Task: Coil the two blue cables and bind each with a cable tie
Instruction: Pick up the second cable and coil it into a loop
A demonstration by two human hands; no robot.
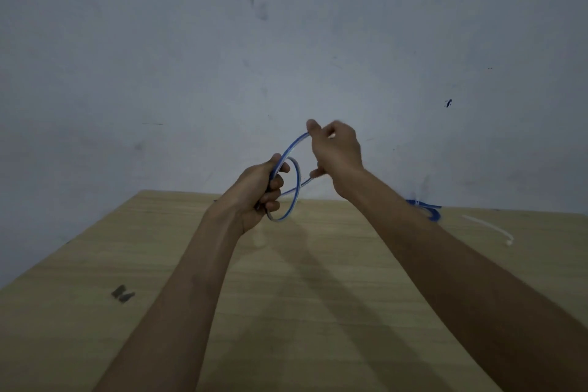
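Both hands are raised above the far edge of the wooden table [286,280]. My left hand [257,194] grips a small loop of blue cable [297,183] in its curled fingers. A strand arcs up from that loop to my right hand [335,149], which pinches it between thumb and fingers. Another strand runs from the loop toward the underside of my right hand. The second blue cable [429,208] lies on the table behind my right forearm, bundled, with a white tie on it; part of it is hidden by the arm. A loose white cable tie [491,227] lies to its right.
A grey wall [286,57] rises directly behind the table's far edge. A small dark mark or object [122,293] sits on the table at the left. The table's left edge runs diagonally toward the lower left.
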